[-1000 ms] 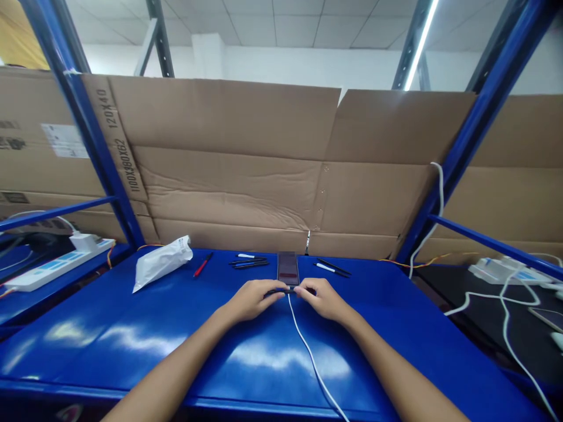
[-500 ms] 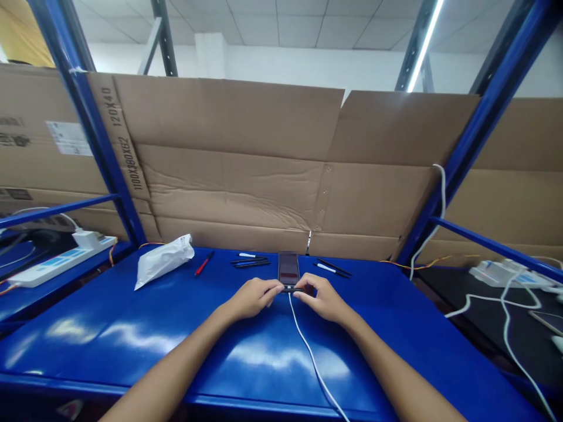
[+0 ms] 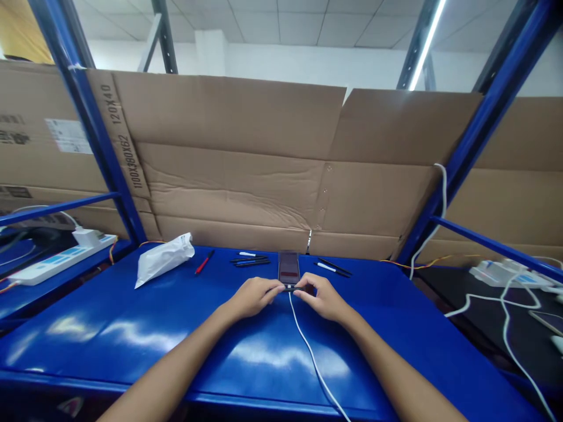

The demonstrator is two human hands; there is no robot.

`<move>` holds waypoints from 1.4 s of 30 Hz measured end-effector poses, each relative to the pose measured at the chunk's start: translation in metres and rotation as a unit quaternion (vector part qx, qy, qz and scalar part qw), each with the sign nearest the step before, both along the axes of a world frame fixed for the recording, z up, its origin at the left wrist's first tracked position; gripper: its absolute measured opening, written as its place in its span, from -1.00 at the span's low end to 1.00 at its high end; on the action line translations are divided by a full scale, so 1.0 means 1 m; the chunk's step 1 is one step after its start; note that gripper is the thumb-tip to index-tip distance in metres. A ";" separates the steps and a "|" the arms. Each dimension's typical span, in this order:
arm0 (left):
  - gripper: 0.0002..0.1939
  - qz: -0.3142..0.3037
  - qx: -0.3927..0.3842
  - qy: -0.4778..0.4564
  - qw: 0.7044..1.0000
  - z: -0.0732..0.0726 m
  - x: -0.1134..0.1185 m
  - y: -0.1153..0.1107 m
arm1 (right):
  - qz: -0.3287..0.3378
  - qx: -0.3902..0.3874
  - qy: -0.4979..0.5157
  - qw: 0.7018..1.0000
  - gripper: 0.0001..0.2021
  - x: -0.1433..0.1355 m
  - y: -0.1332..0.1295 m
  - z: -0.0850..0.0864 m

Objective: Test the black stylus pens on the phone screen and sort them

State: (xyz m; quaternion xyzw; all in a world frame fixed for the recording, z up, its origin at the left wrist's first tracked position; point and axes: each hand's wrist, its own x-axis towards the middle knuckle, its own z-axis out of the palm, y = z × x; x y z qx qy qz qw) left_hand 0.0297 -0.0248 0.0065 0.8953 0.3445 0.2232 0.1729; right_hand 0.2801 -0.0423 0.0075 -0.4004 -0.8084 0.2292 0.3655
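Across the near stretch of the blue table, a white cable runs away from the person, between the forearms and up to the gap between the fingers. Beyond the forearms, the left hand pinches one end of a slim dark object, pen-like in shape, and the right hand grips the other end between thumb and forefinger. The object lies crosswise, close to level, just in front of the phone; whether it touches phone or cable cannot be told.

Such a grip works best light and even, with the two pinches at matching height so that neither end dips. Both fingertips sit near the cable's end, so a sideways tug could drag the cable or nudge the phone; small finger movements would be safer than a pull from the elbows. Resting the sides of the hands on the table would steady the object.

Farther back, dark pens lie left of the phone and two more pens to its right, near enough for a wide sweep to knock. A red pen and a white pouch lie well left, before the cardboard.
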 end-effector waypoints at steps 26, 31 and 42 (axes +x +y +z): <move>-0.58 0.052 -0.058 -0.049 0.996 0.004 -0.009 0.005 | -0.036 -0.014 -0.035 0.999 -0.69 0.011 0.007 -0.006; -0.63 0.036 -0.044 0.014 0.998 0.004 -0.006 0.002 | -0.015 -0.021 -0.087 0.996 -0.69 0.005 0.004 -0.007; -0.63 0.023 -0.062 0.048 0.997 0.000 -0.021 0.012 | -0.007 -0.034 -0.155 0.987 -0.71 0.010 0.006 -0.008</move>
